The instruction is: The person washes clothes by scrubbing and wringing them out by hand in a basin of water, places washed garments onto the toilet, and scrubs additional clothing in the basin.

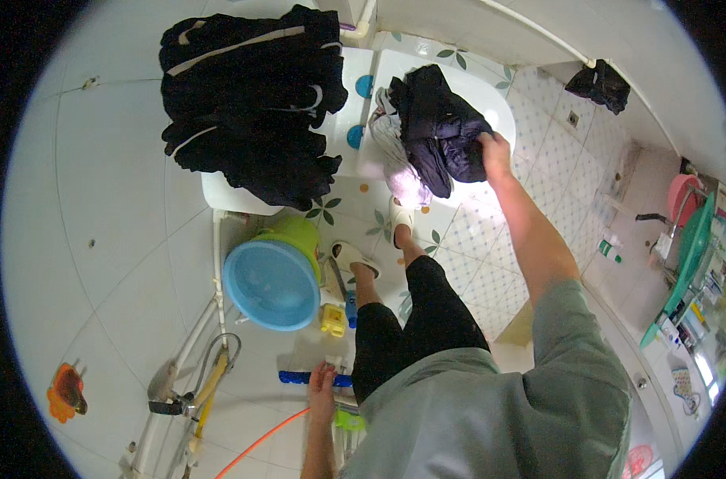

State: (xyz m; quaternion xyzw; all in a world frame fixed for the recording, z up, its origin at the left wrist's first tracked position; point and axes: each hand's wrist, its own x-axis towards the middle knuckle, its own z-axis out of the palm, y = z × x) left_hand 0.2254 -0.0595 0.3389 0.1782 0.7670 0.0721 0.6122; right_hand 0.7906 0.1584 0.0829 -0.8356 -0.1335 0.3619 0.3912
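Note:
My right hand (496, 154) is closed on the edge of a dark padded jacket (447, 132), which lies bunched on a white toilet lid (491, 96). Pale grey and whitish clothing (391, 148) sticks out from under the jacket's left side, brightly lit at its lower end. Down at my side, my left hand (321, 379) hangs with its fingers loosely bent and slightly apart. It overlaps a blue bar-shaped thing (293, 377), and I see nothing held in it.
Black clothes with white stripes (255, 104) are heaped on the left over a white basin (227, 194). Below stand a blue tub (271, 283) and a green bucket (295, 237). A yellow bottle (333, 319) is near my feet; an orange hose (263, 439) runs at lower left.

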